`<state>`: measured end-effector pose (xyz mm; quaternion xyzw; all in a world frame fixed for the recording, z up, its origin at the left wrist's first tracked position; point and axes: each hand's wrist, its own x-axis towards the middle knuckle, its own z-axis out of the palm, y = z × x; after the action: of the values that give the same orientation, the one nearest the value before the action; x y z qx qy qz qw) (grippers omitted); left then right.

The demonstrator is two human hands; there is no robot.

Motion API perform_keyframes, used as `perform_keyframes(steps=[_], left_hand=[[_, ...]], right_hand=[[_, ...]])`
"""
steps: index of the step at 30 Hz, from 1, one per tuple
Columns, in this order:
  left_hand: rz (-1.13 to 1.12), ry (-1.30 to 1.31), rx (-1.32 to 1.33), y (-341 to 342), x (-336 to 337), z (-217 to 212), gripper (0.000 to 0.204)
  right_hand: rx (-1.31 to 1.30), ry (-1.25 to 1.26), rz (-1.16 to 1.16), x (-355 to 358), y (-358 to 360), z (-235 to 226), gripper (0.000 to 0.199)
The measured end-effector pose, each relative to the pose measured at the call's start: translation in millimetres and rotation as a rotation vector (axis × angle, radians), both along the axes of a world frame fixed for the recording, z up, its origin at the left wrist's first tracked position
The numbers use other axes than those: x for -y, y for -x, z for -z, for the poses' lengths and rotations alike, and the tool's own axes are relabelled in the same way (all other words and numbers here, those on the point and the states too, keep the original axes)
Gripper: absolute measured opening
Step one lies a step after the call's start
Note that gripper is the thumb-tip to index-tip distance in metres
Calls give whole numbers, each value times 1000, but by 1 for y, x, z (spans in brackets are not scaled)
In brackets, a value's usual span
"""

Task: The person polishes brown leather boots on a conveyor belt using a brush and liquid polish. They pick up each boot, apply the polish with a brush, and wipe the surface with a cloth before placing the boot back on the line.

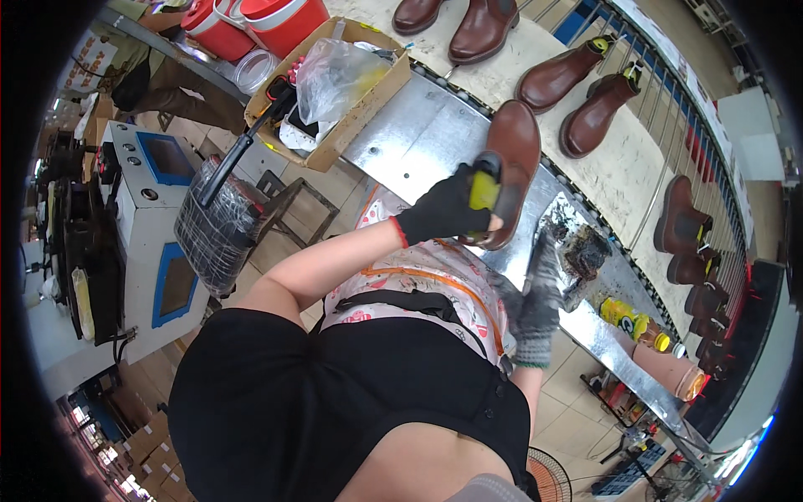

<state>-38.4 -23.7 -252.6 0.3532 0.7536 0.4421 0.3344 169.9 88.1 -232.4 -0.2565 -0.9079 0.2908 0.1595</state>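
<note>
My left hand [443,211], in a black glove, grips a brown ankle boot [514,155] at its opening, where a yellow lining shows. The boot lies over the metal bench [418,138], sole away from me. My right hand [535,297], in a grey knit glove, is blurred. It hovers just below a black-stained tray of polish [581,247] on the bench's near edge. Whether it holds anything does not show.
Beyond the bench, a pale conveyor [602,176] carries several brown boots [559,77]; more stand on a rack at the right [682,222]. A cardboard box [335,146] with a plastic bag, red buckets [280,21], a yellow bottle [623,316] and a grey machine [159,209] surround me.
</note>
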Motion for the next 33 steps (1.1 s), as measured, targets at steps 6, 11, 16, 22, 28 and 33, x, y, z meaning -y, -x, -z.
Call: perform_keyframes(steps=[6, 11, 16, 22, 28, 33], left_hand=[[117, -53, -11, -25, -32, -23, 68], [-39, -276, 16, 34, 9, 0, 37], [-711, -115, -844, 171, 127, -10, 19], [-606, 424, -856, 222, 179, 22, 14], [-514, 362, -1097, 221, 175, 46, 23], [-574, 221, -1255, 207, 145, 68, 58]], right_hand=[[-88, 418, 219, 1, 40, 46, 62], [-903, 1138, 101, -22, 37, 64, 44], [-793, 862, 332, -38, 9, 94, 32], [-806, 935, 263, -67, -21, 153, 41], [-966, 1271, 295, -63, -24, 156, 43], [-950, 1081, 373, -62, -27, 158, 45]])
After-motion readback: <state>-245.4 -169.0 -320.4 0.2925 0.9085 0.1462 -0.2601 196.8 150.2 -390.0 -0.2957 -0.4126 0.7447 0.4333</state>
